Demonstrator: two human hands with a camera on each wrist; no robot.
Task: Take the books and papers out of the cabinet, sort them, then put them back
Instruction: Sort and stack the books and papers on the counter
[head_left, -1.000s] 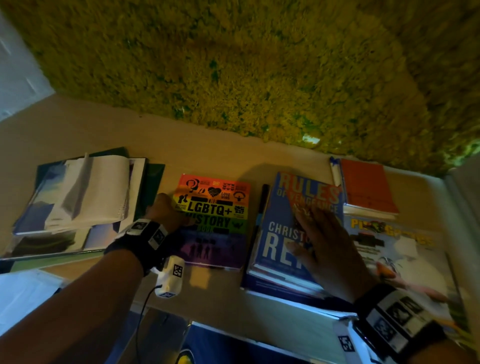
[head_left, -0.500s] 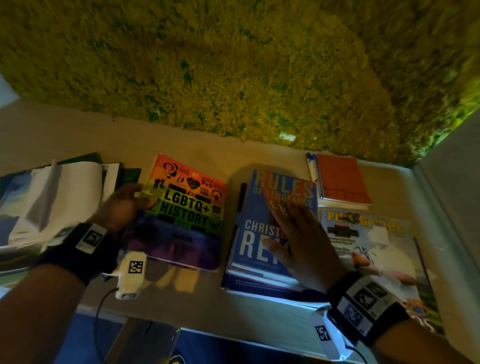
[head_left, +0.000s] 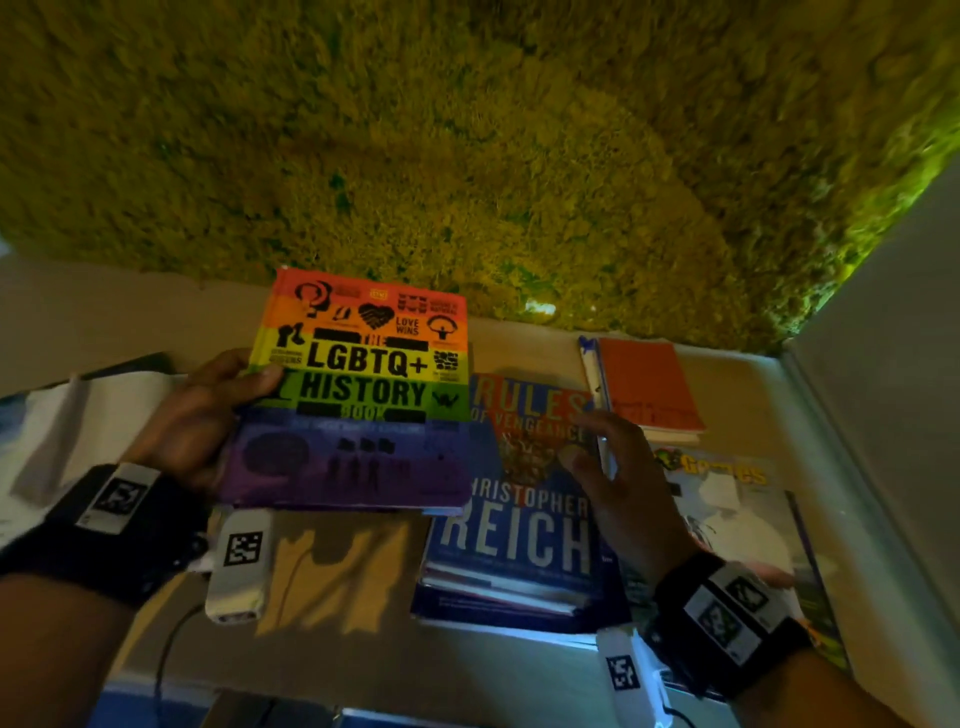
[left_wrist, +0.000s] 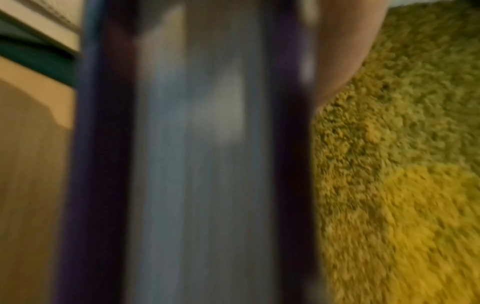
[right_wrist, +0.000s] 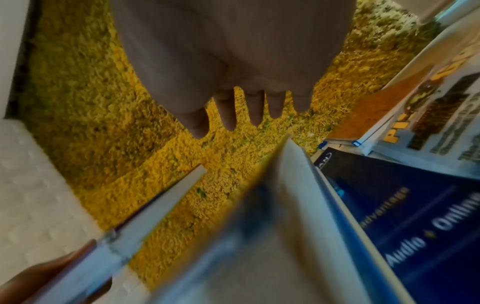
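Books are lying across the tan shelf (head_left: 519, 670) below a mossy green wall (head_left: 467, 130). Rainbow history book (head_left: 358, 395), flat on the shelf a second ago, is now being lifted clear, the left hand (head_left: 208, 421) gripping its left edge. Beside it, the right hand (head_left: 618, 483), earlier pressing flat, is hovering with fingers spread, empty, over the blue novel (head_left: 519, 519) topping a stack.

Straight fingers (right_wrist: 228, 115) over green rug (right_wrist: 103, 102)
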